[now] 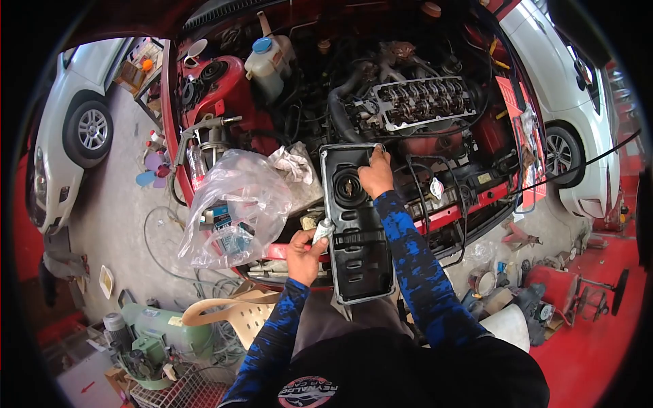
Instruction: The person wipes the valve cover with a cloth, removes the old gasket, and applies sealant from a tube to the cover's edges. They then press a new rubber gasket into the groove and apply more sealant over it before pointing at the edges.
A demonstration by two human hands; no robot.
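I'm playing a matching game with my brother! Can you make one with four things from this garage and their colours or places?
1. black cover
2. small tube
3. round cap on the whitish tank
4. plastic bag

A. blue
B. in the left hand
C. see-through
D. under the right hand's fingers

Pairs: 1-D, 2-B, 3-A, 4-C

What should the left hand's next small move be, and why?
Probably ease the tube onto the left rim of the cover. The left hand pinches the tube beside that rim, the cover's hollow side faces up, and the right hand grips its top edge. Can't tell if they already touch.
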